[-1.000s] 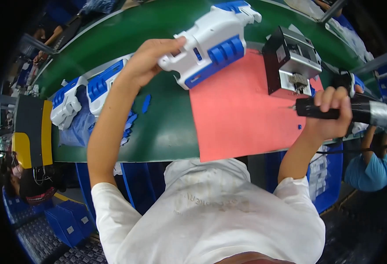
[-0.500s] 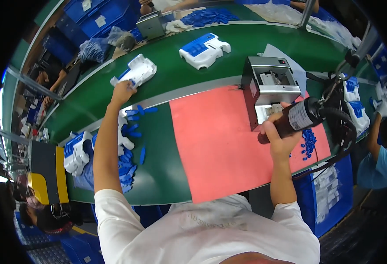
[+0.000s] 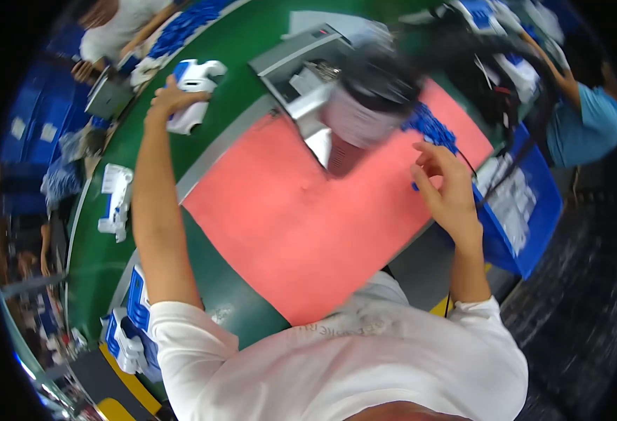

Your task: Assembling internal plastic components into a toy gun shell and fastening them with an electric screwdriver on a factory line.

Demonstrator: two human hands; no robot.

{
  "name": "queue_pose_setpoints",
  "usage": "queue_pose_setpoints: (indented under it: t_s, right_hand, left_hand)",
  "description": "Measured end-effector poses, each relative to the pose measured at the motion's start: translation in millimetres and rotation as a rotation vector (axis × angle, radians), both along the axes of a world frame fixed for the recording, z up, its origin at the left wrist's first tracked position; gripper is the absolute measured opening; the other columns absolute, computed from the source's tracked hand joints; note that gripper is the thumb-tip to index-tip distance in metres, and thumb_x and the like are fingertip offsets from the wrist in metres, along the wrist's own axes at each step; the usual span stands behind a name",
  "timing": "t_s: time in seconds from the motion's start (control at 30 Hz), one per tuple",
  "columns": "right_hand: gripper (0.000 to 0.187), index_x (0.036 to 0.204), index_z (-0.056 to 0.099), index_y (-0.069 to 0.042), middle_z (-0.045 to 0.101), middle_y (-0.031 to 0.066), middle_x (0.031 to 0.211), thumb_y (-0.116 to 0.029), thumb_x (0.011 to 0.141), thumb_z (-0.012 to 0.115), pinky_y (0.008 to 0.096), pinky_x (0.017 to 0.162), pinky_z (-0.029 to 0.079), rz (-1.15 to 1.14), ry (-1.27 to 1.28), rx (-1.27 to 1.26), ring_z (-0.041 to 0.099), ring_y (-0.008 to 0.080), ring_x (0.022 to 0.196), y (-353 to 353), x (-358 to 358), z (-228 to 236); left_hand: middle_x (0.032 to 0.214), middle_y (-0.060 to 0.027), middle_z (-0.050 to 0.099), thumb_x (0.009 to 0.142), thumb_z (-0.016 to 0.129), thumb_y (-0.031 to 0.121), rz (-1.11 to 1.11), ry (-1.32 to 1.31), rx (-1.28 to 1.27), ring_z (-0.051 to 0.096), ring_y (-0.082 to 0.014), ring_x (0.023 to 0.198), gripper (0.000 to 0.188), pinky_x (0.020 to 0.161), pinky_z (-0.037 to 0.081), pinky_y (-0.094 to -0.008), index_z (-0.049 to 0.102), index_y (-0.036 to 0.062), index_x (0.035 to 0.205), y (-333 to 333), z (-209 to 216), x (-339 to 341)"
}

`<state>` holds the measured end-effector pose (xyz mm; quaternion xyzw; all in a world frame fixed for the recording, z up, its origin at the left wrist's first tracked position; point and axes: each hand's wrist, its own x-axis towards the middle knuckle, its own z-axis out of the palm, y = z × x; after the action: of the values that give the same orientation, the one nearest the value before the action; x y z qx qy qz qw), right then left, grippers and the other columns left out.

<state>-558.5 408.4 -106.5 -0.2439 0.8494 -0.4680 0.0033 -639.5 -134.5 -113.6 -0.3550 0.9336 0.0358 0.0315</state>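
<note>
Left hand (image 3: 167, 102), ten o'clock, grips white-blue housing (image 3: 197, 72), apparently for steadiness; right hand (image 3: 447, 184), three o'clock, loosely spread near blue pieces (image 3: 433, 128).

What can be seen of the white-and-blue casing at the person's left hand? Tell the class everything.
The casing looks like moulded plastic, mostly white with blue at its upper left. Its outline is irregular, with rounded projections at the upper right and what looks like a dark opening at the lower end. The left hand grips across its middle, hiding part. It is over the green surface, beyond the pink mat; whether lifted or resting cannot be told.
</note>
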Motion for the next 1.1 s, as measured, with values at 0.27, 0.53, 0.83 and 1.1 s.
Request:
queue_pose_setpoints:
  t_s: [0.27, 0.53, 0.83, 1.1]
  right_hand:
    - [0.019, 0.094, 0.065, 0.002, 0.061, 0.0157, 0.085, -0.01, 0.079, 0.069, 0.0377, 0.068, 0.049, 0.109, 0.198, 0.379, 0.063, 0.03, 0.077, 15.2, -0.5, -18.6]
    - [0.015, 0.098, 0.066, 0.004, 0.065, 0.0133, 0.086, -0.001, 0.086, 0.057, 0.0289, 0.07, 0.049, 0.292, -0.046, 0.126, 0.063, 0.0212, 0.077, 7.2, 11.7, 11.4]
    - [0.014, 0.097, 0.065, 0.007, 0.063, 0.0105, 0.091, 0.004, 0.083, 0.062, 0.0307, 0.076, 0.054, 0.821, -0.213, -0.333, 0.065, 0.0183, 0.086, -137.9, 88.8, 48.6]
    - [0.015, 0.092, 0.07, 0.002, 0.069, 0.0118, 0.08, -0.006, 0.08, 0.067, 0.0296, 0.068, 0.052, 0.876, 0.093, 0.212, 0.066, 0.0183, 0.074, -201.2, 89.7, 4.7]
  left_hand:
    - [0.112, -0.0089, 0.063, 0.085, 0.059, 0.036, 0.136, 1.03, 1.313, 0.062, -0.0242, 0.1, 0.051, 0.093, 0.048, -0.0404, 0.053, 0.0052, 0.125, 11.0, 50.3, 144.2]
    - [0.134, -0.0131, 0.053, 0.093, 0.044, 0.052, 0.491, 1.452, 1.627, 0.051, -0.0326, 0.123, 0.063, 0.106, 0.038, -0.0484, 0.045, 0.0058, 0.136, 190.1, -4.8, 303.9]
    - [0.116, -0.0134, 0.062, 0.093, 0.059, 0.015, 0.513, 1.388, 1.787, 0.063, -0.0238, 0.103, 0.034, 0.09, 0.053, -0.0413, 0.051, -0.0008, 0.122, 293.7, -6.0, 336.8]
    - [0.11, -0.0117, 0.064, 0.095, 0.059, 0.03, 0.559, 0.707, 2.119, 0.065, -0.0199, 0.094, 0.036, 0.08, 0.054, -0.0355, 0.056, 0.0011, 0.116, 313.6, 4.8, 346.6]
